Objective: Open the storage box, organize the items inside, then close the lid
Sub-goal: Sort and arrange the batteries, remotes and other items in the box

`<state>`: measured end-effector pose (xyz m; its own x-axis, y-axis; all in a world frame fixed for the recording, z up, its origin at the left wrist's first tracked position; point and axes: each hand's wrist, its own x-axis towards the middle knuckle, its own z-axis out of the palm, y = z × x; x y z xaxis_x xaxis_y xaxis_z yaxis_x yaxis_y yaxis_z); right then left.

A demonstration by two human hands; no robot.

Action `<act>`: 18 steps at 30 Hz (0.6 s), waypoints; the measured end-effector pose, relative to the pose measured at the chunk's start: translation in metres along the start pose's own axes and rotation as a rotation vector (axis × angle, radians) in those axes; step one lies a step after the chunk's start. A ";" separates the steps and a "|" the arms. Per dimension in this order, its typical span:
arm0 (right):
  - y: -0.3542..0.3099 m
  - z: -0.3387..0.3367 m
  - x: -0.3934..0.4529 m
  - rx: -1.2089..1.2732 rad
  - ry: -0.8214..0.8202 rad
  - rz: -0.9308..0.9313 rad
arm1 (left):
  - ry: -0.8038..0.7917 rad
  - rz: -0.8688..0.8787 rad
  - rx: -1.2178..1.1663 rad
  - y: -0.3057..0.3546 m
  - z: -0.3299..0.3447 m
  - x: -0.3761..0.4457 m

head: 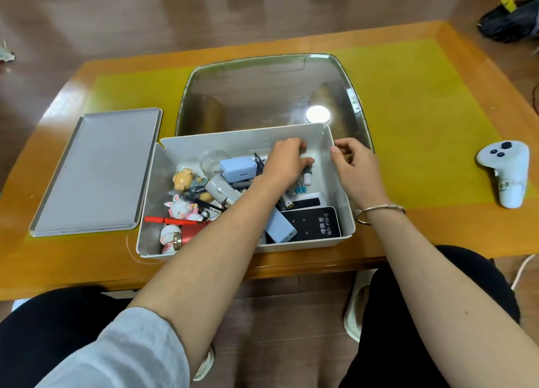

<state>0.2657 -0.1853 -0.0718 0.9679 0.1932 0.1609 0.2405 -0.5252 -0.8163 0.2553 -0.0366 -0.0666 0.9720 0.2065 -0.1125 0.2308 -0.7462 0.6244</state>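
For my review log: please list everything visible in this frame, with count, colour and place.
storage box: 1, white, open, table front centre
lid: 1, grey, flat on the table left of the box
clear tray: 1, transparent, behind the box
chargers: 2, pale blue, inside the box
Wi-Fi device: 1, black, box front right corner
red pen: 1, red, box front left
figurines: about 3, box left side
controller: 1, white, table right
table: 1, orange wood, yellow-green mat
left hand: reaching into the box, grip unclear
right hand: at the box's right wall, bracelet on wrist
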 end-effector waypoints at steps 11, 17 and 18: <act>-0.004 -0.001 0.001 -0.021 -0.019 0.000 | -0.027 0.055 0.188 -0.003 -0.002 -0.030; -0.003 -0.001 0.000 -0.010 -0.011 0.000 | -0.025 0.018 0.361 0.006 0.006 -0.022; -0.003 -0.001 0.000 -0.006 -0.007 -0.003 | -0.033 0.040 0.379 0.006 0.006 -0.020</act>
<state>0.2656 -0.1844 -0.0688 0.9666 0.2008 0.1591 0.2438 -0.5299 -0.8123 0.2376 -0.0494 -0.0650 0.9800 0.1571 -0.1224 0.1874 -0.9355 0.2996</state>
